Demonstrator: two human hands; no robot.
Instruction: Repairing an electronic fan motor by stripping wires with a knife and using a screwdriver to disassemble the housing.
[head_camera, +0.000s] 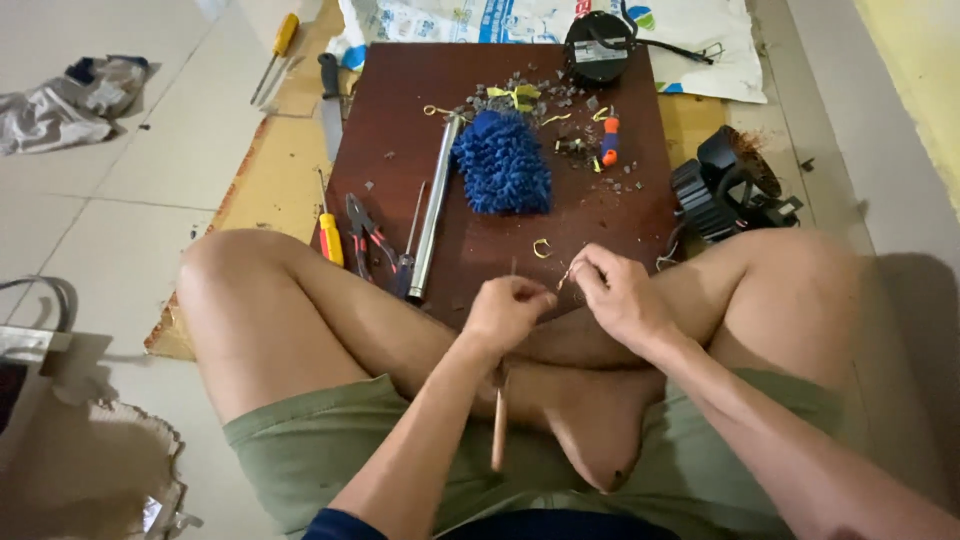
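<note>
1. Hands meet over the near edge of a dark brown board (400, 120), seen from the head camera. The left hand (505, 312) is pinched shut on a thin wire (513, 268) that pokes up from its fingertips. The right hand (617, 290) pinches a small pale wire scrap (566, 275) just beside it. Both sit close over the crossed legs, probably so fine work stays steady.
2. Tools lie within reach on the board: a metal tube (432, 210), red-handled pliers (362, 235) and a yellow-handled screwdriver (328, 235) at its left edge. A blue fluffy mop head (503, 162) lies in the middle amid grey debris and yellow wire clippings.
3. Beyond the board a white printed plastic sack (690, 30) with blue and green marks lies flat, likely as a floor cover. A round black part (597, 45) stands on it. A black motor part (728, 185) rests by the right knee.
4. A thin wooden stick (498, 430) lies in the lap.
</note>
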